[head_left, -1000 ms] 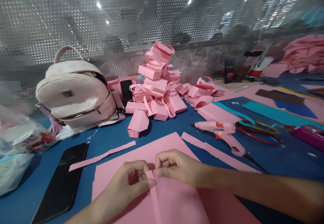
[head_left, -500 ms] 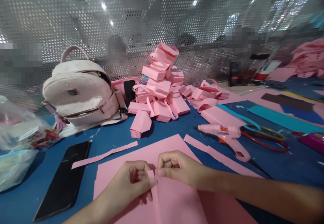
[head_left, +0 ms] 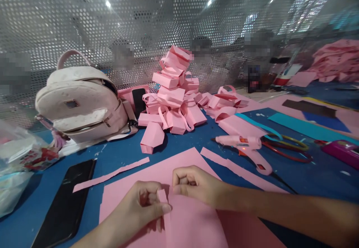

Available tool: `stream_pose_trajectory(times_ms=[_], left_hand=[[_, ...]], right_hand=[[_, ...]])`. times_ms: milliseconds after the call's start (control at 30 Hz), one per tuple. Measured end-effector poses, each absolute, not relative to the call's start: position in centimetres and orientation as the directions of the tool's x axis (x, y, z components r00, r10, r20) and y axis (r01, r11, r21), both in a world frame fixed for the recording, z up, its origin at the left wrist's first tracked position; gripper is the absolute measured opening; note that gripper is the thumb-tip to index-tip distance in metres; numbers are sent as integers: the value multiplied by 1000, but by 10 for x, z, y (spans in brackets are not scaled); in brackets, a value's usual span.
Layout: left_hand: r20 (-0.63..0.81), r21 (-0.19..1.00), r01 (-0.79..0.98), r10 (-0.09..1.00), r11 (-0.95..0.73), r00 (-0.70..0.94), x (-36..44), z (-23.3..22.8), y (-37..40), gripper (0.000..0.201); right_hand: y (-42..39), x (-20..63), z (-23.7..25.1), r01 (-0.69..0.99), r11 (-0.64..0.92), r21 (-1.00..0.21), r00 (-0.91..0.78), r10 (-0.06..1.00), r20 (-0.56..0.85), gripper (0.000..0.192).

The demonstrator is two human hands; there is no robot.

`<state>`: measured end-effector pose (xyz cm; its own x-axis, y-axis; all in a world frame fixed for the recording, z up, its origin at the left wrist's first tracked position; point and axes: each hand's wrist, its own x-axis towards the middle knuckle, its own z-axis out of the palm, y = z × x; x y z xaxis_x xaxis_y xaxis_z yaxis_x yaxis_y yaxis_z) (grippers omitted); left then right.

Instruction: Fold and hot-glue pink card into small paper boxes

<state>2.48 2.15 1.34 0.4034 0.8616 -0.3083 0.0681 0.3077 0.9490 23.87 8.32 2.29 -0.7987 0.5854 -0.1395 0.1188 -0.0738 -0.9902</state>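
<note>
A sheet of pink paper (head_left: 193, 218) is raised between my two hands, with a narrow folded strip along its left edge. My left hand (head_left: 146, 205) pinches that strip between thumb and fingers. Close beside it, my right hand (head_left: 193, 184) is closed on the top edge of the same sheet. Beneath both hands lie more flat pink sheets (head_left: 123, 192) on the blue table. One torn pink strip (head_left: 112, 174) rests at the left, partly over a black phone (head_left: 64, 203). Another pink strip (head_left: 238, 169) lies to the right.
A pink glue gun (head_left: 246, 147) lies at the right near scissors (head_left: 288, 151) and a purple tool (head_left: 342, 152). Folded pink paper bags (head_left: 174, 98) are piled at the back. A pale backpack (head_left: 81, 106) stands back left, with plastic bags (head_left: 17, 188) at the left edge.
The view has turned slightly, so the table things sit a little further left. Both hands keep their hold on the pink paper, with hardly any movement.
</note>
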Motion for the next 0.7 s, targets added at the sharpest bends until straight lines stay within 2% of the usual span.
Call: stream_pose_trajectory(times_ms=[167,267,367,467,700], left_hand=[[-375,923,89,828,374,418,25,15,24,25],[-429,899,114,799,422,421,22,18,28,27],[-428,897,88,799,433,423,18,21,32,33],[-422,900,89,803,426,421,15,23,34,34],[-416,901,72,803,428,427,12,20,34,30]], right_hand=[[83,238,25,134,-67,-989,-785,601,-147,39],[86,239,29,146,-91,-985,-791,587,-171,40],[91,241,33,183,-34,-983,-818,548,-171,42],[96,243,35,208,60,-976,-818,558,-140,42],[98,242,36,247,46,-968,-786,594,-172,47]])
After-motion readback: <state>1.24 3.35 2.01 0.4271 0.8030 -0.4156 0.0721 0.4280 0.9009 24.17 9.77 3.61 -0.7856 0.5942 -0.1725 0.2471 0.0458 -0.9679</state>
